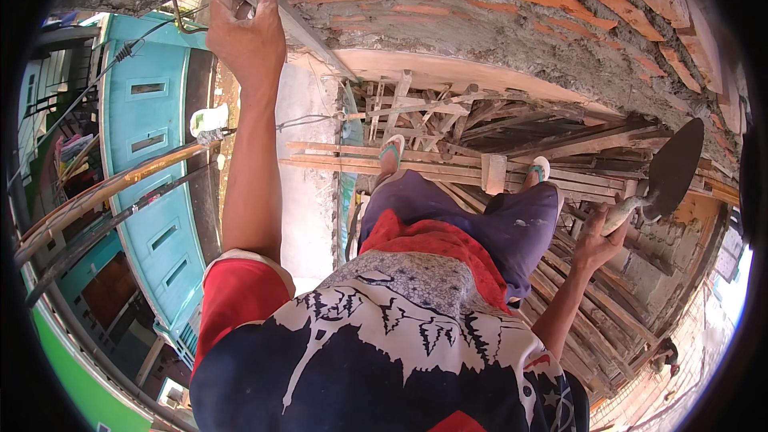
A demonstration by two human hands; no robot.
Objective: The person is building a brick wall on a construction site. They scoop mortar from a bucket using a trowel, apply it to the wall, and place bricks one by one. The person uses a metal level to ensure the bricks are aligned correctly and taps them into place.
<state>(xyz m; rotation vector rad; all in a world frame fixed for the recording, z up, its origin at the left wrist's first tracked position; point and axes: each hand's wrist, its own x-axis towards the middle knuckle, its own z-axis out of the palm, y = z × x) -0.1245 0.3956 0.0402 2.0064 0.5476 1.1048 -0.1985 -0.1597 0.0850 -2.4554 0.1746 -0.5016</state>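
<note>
My left hand (250, 36) is raised at the upper left, its fingers closed around a long grey metal bar (308, 38) that runs along the edge of the brick wall (472, 24). Rough grey mortar covers part of that wall between the orange bricks. Out to the right, my right hand (602, 238) grips the handle of a pointed trowel (676, 168). Its dark blade points up and away from me, near the wall but apart from it as far as I can see.
Wooden planks (448, 166) form the scaffold under my sandaled feet, with stacked timber (432, 116) below. A bent metal rod (174, 4) sticks out beside my left hand. Bamboo poles (120, 188) and a turquoise building (152, 152) lie left. A person (666, 356) is far below right.
</note>
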